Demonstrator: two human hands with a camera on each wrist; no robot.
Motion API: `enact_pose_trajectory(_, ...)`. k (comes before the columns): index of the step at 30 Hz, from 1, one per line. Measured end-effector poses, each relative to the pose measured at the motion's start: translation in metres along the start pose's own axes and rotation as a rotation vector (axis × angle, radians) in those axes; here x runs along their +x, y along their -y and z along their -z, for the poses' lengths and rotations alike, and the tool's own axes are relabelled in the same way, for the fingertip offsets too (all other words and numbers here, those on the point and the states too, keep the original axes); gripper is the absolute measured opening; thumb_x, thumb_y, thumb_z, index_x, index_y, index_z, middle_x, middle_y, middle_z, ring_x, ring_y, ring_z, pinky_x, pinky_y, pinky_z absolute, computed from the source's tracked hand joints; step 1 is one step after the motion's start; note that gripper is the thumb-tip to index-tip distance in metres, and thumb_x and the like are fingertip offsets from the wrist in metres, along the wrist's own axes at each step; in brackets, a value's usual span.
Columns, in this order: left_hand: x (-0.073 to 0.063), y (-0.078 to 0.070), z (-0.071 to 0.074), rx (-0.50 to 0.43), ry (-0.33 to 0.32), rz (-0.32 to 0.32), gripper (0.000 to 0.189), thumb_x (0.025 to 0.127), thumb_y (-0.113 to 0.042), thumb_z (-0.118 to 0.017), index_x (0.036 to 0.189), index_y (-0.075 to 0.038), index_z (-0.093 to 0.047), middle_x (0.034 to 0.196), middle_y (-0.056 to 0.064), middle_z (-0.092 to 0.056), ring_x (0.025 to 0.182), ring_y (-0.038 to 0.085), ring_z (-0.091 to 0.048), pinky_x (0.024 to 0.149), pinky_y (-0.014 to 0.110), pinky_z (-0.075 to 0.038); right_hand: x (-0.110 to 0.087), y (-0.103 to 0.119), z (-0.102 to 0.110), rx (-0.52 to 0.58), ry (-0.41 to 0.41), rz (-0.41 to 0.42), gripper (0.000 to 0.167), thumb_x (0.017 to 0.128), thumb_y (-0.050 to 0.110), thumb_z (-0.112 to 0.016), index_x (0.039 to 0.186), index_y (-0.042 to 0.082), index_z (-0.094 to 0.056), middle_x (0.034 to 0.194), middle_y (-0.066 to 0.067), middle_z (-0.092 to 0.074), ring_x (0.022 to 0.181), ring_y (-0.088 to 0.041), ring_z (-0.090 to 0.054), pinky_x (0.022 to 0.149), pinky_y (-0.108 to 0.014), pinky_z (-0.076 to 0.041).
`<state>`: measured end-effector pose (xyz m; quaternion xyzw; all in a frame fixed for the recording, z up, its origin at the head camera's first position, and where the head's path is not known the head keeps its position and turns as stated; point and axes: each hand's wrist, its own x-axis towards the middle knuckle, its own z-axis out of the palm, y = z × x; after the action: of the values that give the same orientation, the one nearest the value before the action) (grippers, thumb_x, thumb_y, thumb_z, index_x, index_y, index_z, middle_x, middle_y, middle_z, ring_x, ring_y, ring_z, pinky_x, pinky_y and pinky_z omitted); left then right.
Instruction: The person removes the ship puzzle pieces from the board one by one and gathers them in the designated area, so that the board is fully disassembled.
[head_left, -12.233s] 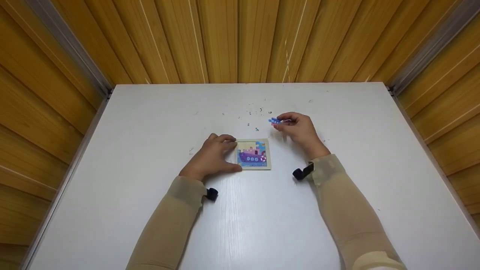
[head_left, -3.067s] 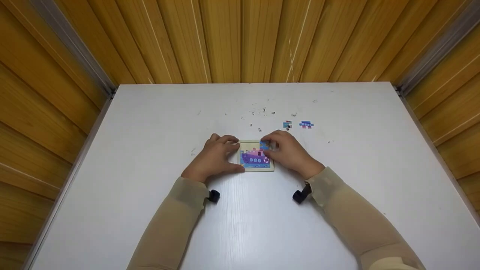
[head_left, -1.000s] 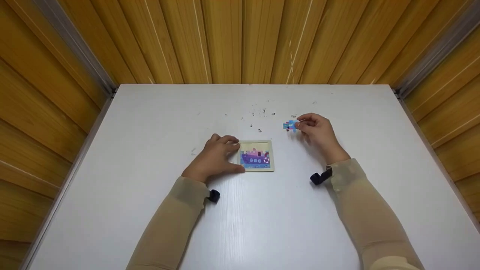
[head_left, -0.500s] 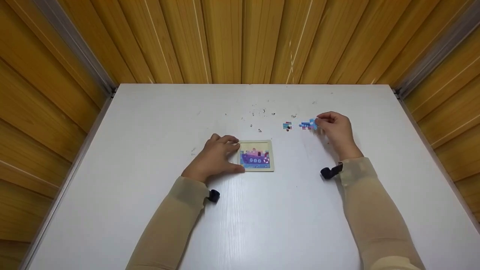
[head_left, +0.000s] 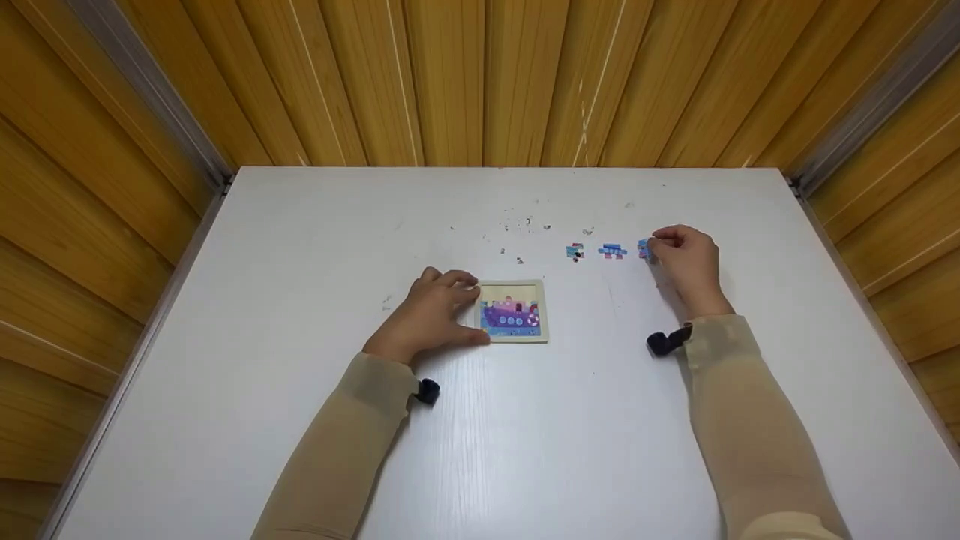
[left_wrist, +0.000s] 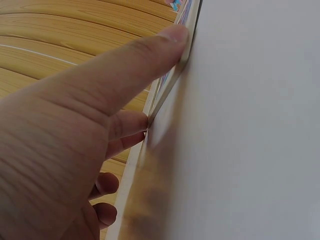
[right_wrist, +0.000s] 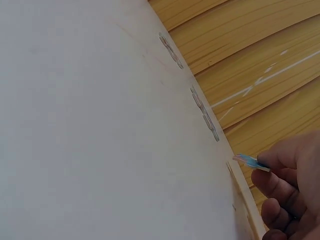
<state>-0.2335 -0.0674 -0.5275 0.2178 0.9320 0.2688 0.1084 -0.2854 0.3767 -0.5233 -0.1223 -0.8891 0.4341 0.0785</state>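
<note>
A small jigsaw puzzle tray (head_left: 544,315) with a pale wooden rim lies mid-table. Its lower part shows a purple ship picture; the strip along the top is bare wood. My left hand (head_left: 429,313) grips the tray's left side, thumb at the near edge and fingers at the far corner. Further right, my right hand (head_left: 688,268) pinches a blue and pink puzzle piece (head_left: 643,249) between thumb and index finger. In the right wrist view that puzzle piece (right_wrist: 249,161) is tilted, mostly outside the fingertips; whether it touches the table I cannot tell.
Two loose puzzle pieces lie in a row left of my right hand: a teal and red piece (head_left: 574,251) and a blue piece with pink (head_left: 612,250). Dark marks (head_left: 527,223) dot the white table (head_left: 510,435). Wood-look panels (head_left: 450,82) rise behind it.
My right hand has taken the blue piece from the tray's upper right and carried it rightward, past the two loose pieces. My left hand has stayed at the tray.
</note>
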Motion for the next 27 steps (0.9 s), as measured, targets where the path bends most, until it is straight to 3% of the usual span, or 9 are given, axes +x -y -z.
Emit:
enact_pose_trajectory(11, 0.0, -0.0017, 0.0007, 0.008, 0.0, 0.012, 0.095, 0.083, -0.055, -0.1, 0.162, -0.018, -0.063, 0.168, -0.006, -0.057, 0.144, 0.026, -0.044, 0.126, 0.046, -0.045, -0.0015, 0.0012, -0.0013, -0.097, 0.004, -0.042, 0.035, 0.111, 0.025, -0.067, 0.134, 0.001, -0.077, 0.12, -0.016, -0.074, 0.107, -0.023, -0.063, 0.087, -0.028, -0.049)
enact_pose_trajectory(19, 0.0005, -0.0007, -0.0004, 0.014, 0.001, 0.015, 0.095, 0.084, -0.056, -0.099, 0.163, -0.019, -0.062, 0.168, -0.006, -0.057, 0.144, 0.026, -0.044, 0.126, 0.045, -0.045, -0.0007, -0.0019, -0.0025, -0.128, 0.014, -0.053, 0.036, 0.111, 0.025, -0.067, 0.135, 0.0, -0.076, 0.125, -0.02, -0.074, 0.114, -0.03, -0.064, 0.094, -0.035, -0.049)
enact_pose_trajectory(27, 0.0, 0.0001, 0.0002, 0.008, -0.003, -0.002, 0.094, 0.084, -0.056, -0.099, 0.163, -0.018, -0.062, 0.168, -0.005, -0.058, 0.144, 0.027, -0.044, 0.126, 0.046, -0.044, -0.0017, -0.0011, -0.0008, -0.123, 0.014, -0.049, 0.037, 0.111, 0.024, -0.065, 0.139, 0.001, -0.074, 0.128, -0.019, -0.072, 0.114, -0.029, -0.063, 0.094, -0.035, -0.05)
